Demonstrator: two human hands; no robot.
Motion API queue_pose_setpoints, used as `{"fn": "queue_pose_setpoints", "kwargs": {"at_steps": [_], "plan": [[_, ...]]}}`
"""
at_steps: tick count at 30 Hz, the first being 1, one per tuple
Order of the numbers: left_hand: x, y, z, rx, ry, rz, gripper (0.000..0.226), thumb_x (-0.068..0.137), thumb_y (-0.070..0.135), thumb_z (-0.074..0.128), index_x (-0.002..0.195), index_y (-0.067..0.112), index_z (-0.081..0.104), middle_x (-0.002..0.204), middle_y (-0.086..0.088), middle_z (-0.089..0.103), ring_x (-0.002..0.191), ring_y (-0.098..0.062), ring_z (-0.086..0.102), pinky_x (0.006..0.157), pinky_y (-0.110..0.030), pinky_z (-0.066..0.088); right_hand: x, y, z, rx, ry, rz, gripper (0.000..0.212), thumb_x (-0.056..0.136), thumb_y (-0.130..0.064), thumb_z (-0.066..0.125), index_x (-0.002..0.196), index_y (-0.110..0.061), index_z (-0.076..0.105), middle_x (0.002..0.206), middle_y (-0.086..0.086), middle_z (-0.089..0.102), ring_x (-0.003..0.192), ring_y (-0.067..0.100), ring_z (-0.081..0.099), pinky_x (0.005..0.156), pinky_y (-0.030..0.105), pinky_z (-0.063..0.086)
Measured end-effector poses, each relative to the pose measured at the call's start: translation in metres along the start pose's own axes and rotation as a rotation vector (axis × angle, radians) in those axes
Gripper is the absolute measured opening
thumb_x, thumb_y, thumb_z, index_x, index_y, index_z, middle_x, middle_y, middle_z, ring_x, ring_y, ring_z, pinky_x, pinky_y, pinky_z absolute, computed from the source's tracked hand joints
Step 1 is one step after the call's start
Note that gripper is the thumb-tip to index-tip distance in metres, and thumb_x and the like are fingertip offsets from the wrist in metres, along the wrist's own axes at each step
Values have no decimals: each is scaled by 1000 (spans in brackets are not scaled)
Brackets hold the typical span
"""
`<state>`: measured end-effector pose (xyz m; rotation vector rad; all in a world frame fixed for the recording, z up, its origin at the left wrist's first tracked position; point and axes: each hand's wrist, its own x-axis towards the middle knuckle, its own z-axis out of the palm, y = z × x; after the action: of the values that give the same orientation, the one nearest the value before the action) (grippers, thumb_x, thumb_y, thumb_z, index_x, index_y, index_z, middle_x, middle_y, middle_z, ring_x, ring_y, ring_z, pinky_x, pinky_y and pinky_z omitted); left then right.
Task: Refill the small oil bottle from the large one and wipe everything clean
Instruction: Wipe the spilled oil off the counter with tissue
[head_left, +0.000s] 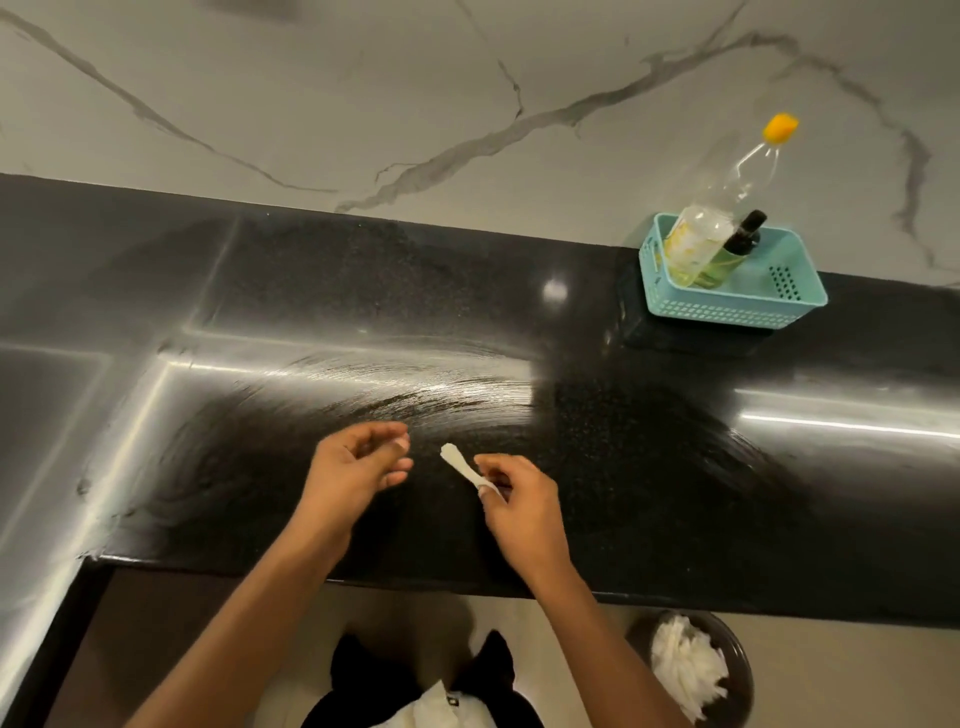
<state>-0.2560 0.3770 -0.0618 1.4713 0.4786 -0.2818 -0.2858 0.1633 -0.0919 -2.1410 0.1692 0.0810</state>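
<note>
My right hand (511, 496) pinches a small twisted strip of white tissue (460, 462) above the black counter (649, 467). My left hand (358, 460) hovers just left of it, fingers loosely curled and holding nothing. The large clear oil bottle (727, 208) with a yellow cap stands in a teal basket (737, 306) at the back right. The small bottle (735, 249) with a black top and yellowish oil leans beside it in the same basket. Smeared wipe streaks shine on the counter ahead of my hands.
A marble-patterned wall (467, 93) rises behind the counter. On the floor at lower right, a dark bin (737, 670) holds crumpled white tissues. The counter turns a corner toward me at the left.
</note>
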Motion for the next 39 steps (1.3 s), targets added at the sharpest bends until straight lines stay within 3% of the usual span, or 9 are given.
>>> {"fn": "queue_pose_setpoints", "kwargs": {"at_steps": [6, 9, 14, 24, 28, 30, 32, 34, 39], "plan": [[-20, -4, 27, -10, -152, -150, 38, 87, 26, 89, 120, 14, 75, 103, -9, 84, 92, -27, 83, 77, -29, 67, -3, -15, -10, 620, 1, 283, 26, 88, -7, 84, 108, -22, 82, 104, -1, 82, 102, 16, 78, 88, 29, 63], [-29, 1, 32, 21, -263, -126, 42, 82, 37, 89, 116, 15, 80, 103, -8, 85, 91, -27, 83, 78, -30, 66, -7, -26, -15, 682, -49, 289, 20, 88, -13, 85, 106, -20, 83, 106, 4, 82, 104, 20, 78, 93, 36, 62], [-33, 3, 30, -25, -226, -46, 20, 97, 18, 80, 113, 6, 80, 103, -13, 84, 95, -28, 83, 79, -32, 66, -13, -38, -21, 741, -170, 271, 21, 92, -12, 80, 113, -13, 79, 111, 10, 81, 106, 28, 78, 92, 44, 63], [-33, -4, 14, -158, -46, -106, 15, 98, 7, 76, 109, -2, 72, 101, -26, 80, 79, -25, 80, 70, -33, 68, -14, -22, -33, 767, 37, 357, 24, 90, -7, 80, 113, -16, 78, 107, 10, 81, 104, 26, 79, 82, 38, 66], [-37, -3, 24, -197, -95, -80, 17, 98, 9, 75, 112, -1, 73, 100, -24, 81, 77, -23, 79, 70, -32, 67, -22, -19, -41, 1371, -40, 485, 54, 81, -16, 87, 130, -5, 69, 128, 23, 73, 109, 29, 76, 81, 33, 67], [-40, -3, 31, -180, -183, -65, 19, 99, 10, 75, 115, -1, 74, 103, -24, 81, 78, -23, 78, 69, -32, 66, -30, -20, -40, 1597, -176, 600, 62, 90, -39, 81, 140, -6, 66, 142, 24, 65, 122, 31, 70, 100, 40, 60], [-42, -3, 40, -107, -255, -63, 17, 99, 10, 76, 114, 1, 75, 100, -19, 82, 75, -21, 77, 68, -31, 64, -37, -21, -34, 1612, -306, 735, 78, 93, -62, 69, 145, -4, 62, 152, 23, 57, 140, 31, 56, 124, 43, 38], [-42, -1, 45, -22, -280, -60, 14, 99, 9, 76, 111, 3, 77, 91, -16, 81, 69, -18, 74, 63, -30, 62, -40, -27, -26, 1624, -364, 816, 80, 96, -62, 66, 148, -2, 58, 155, 24, 52, 150, 33, 45, 130, 45, 25], [-38, 3, 40, 99, -236, -43, 17, 99, 13, 77, 116, 11, 77, 93, -15, 83, 64, -19, 73, 56, -26, 60, -29, -24, -42, 1284, -21, 666, 41, 97, -22, 67, 135, -6, 66, 126, 23, 74, 107, 29, 76, 99, 46, 58]]}}
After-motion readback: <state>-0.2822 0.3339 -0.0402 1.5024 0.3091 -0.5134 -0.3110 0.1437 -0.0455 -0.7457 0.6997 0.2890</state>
